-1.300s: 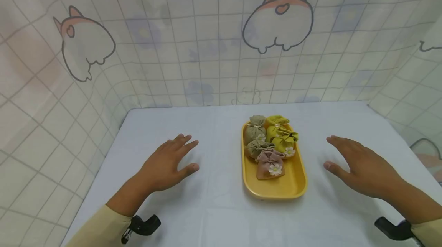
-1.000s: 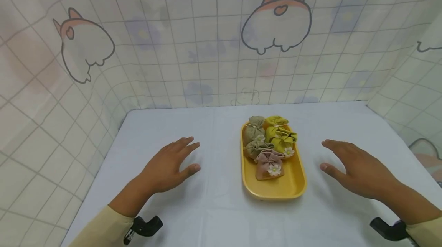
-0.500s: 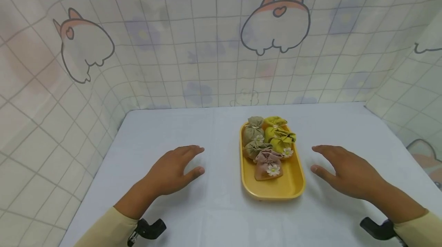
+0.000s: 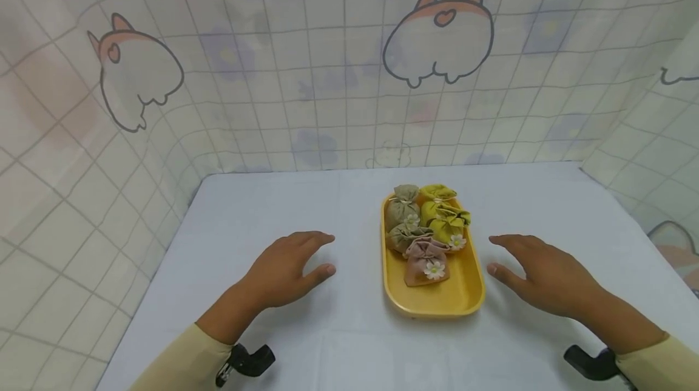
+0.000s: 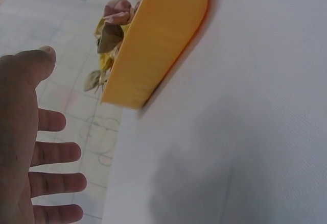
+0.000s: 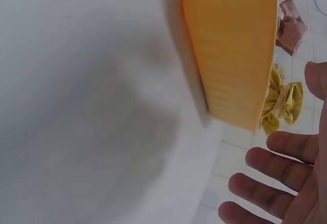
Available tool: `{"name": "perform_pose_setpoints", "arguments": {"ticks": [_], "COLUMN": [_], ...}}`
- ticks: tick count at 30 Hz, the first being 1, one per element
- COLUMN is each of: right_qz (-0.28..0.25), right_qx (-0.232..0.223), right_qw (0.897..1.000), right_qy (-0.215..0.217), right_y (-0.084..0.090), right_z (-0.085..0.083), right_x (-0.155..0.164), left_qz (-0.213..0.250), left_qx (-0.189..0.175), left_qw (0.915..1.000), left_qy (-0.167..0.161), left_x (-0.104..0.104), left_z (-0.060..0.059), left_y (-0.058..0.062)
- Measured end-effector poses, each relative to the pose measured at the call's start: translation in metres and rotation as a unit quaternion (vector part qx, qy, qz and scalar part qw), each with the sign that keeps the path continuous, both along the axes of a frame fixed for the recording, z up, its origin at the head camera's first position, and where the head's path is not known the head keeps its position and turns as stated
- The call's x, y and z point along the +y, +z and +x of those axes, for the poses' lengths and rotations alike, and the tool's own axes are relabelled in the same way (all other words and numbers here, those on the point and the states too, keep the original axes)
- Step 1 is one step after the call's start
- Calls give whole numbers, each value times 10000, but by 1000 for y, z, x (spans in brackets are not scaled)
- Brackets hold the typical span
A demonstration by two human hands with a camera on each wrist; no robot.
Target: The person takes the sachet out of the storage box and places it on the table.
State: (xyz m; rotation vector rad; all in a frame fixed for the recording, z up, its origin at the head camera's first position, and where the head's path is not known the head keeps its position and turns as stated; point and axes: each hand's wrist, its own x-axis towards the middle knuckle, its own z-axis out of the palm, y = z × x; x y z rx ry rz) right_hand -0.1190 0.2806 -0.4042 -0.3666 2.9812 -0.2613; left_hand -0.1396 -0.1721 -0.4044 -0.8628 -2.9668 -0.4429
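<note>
A yellow tray (image 4: 431,306) stands on the table with several small cloth pouches in its far and middle part. Two pouches are grey-green, including the upright grey-green pouch (image 4: 403,212); the yellow-green pouches (image 4: 446,224) lie beside them. Nearest the front is a pink pouch (image 4: 423,269) with a white daisy. My left hand (image 4: 286,272) hovers left of the tray, fingers extended, thumb apart, holding nothing. On the other side my right hand (image 4: 548,275) hovers close to the tray's right rim, its fingers relaxed and holding nothing. Both wrist views show the tray's outer wall (image 5: 153,45) beyond the fingers.
A white cloth covers the table (image 4: 349,354). Behind it and at both sides hangs a checked curtain (image 4: 327,75) with corgi drawings. A black wrist mount (image 4: 251,360) sits below each hand.
Both hands have moved inward toward the tray, the right hand farther than the left. The tray and pouches have stayed in place.
</note>
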Motion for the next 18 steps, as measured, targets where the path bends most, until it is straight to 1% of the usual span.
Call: {"name": "perform_pose_setpoints", "arguments": {"ticks": [7,11,18], "right_qz": [-35,-45,-32], "right_qx": [23,-20,-100], "right_qw": [10000,10000,9999], "right_qy": [33,64,70], "right_y": [0,-1,-4], "right_z": [-1,-3,-3], "right_x": [-4,-7,-12], "left_qz": [4,24,42], "left_qx": [-88,-95,-44], "left_qw": [9999,9999,9998], "left_qy": [-71,-88,-166], "left_x": [11,16,19], "left_z": [-1,-2,-2], "left_y": [1,-1,-4]}}
